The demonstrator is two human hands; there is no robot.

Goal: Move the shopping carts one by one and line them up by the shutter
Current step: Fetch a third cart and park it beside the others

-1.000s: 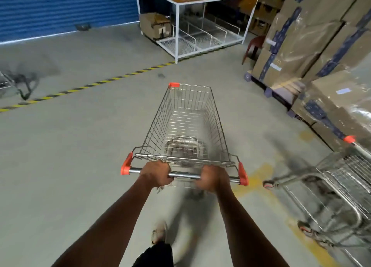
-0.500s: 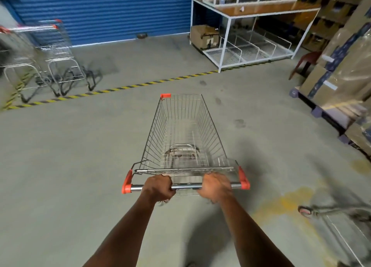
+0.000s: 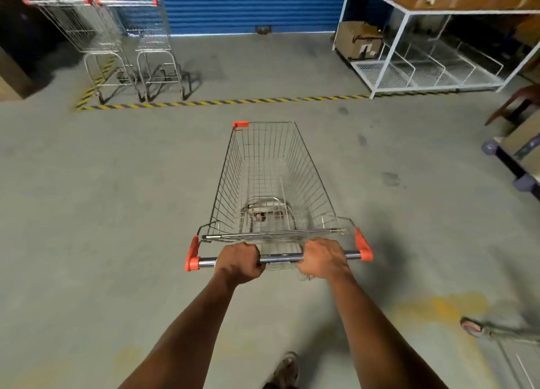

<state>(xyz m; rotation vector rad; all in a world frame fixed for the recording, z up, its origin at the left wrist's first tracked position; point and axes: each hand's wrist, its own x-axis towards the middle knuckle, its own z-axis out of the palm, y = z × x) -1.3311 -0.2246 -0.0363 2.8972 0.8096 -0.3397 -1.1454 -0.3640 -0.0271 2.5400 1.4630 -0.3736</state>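
Note:
An empty wire shopping cart [image 3: 271,181] with orange corner caps stands in front of me on the concrete floor, its nose toward the blue roller shutter [image 3: 228,5]. My left hand [image 3: 239,261] and my right hand [image 3: 323,258] are both closed around its steel handle bar [image 3: 280,258]. Two more carts [image 3: 96,37] [image 3: 146,34] stand side by side at the far left in front of the shutter, behind a yellow-black floor stripe [image 3: 222,103].
A white metal shelf rack [image 3: 409,52] with a cardboard box [image 3: 358,40] under it stands at the back right. Pallet feet and wrapped boxes [image 3: 514,160] line the right edge. Part of another cart's wheel [image 3: 470,328] shows at the bottom right.
The cart and the view have swung left toward the shutter. The two parked carts have come fully into sight at the left, and the wrapped boxes have slid off to the right.

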